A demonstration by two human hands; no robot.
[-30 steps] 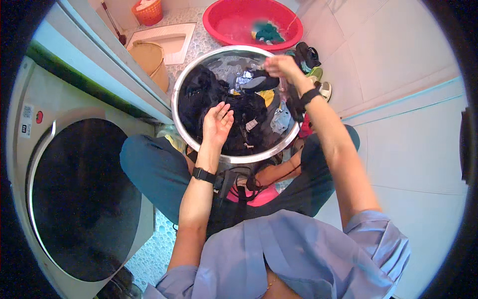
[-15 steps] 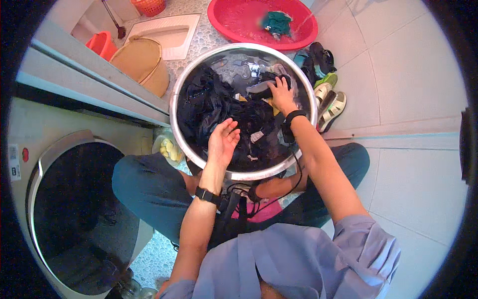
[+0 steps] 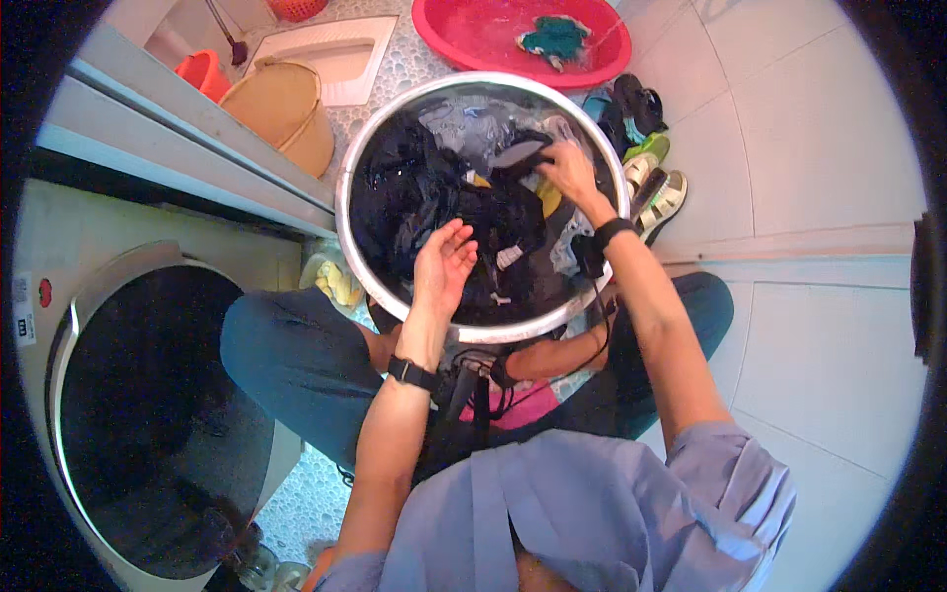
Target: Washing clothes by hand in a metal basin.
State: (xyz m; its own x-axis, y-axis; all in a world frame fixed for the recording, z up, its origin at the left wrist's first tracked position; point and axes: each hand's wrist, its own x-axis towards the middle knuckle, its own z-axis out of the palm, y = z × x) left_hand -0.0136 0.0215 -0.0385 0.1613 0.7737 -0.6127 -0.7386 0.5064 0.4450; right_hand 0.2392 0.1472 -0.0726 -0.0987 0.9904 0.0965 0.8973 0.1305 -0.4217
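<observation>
A wide metal basin (image 3: 344, 202) holds water and a heap of soaked black clothes (image 3: 404, 202). At its right side my right hand (image 3: 572, 176) has its fingers closed on the end of a black-and-grey piece of cloth (image 3: 517, 154), which looks like a sock. My left hand (image 3: 446, 262) hovers over the near left of the basin, palm turned up, fingers loosely curled and nothing in it. Pale cloths (image 3: 570, 245) and a yellow piece (image 3: 549, 198) lie in the water near my right hand. A white label (image 3: 509, 258) shows on the black clothes.
Beyond the basin stands a red tub (image 3: 464, 44) with a green cloth (image 3: 555, 39) in water. Shoes (image 3: 663, 202) line the right wall. A squat toilet (image 3: 330, 59), a tan bucket (image 3: 286, 113) and a front-loading washer (image 3: 148, 424) are on the left.
My right hand went from spread fingers over the black-and-grey cloth to closed fingers at its right end. My left hand stays almost in place.
</observation>
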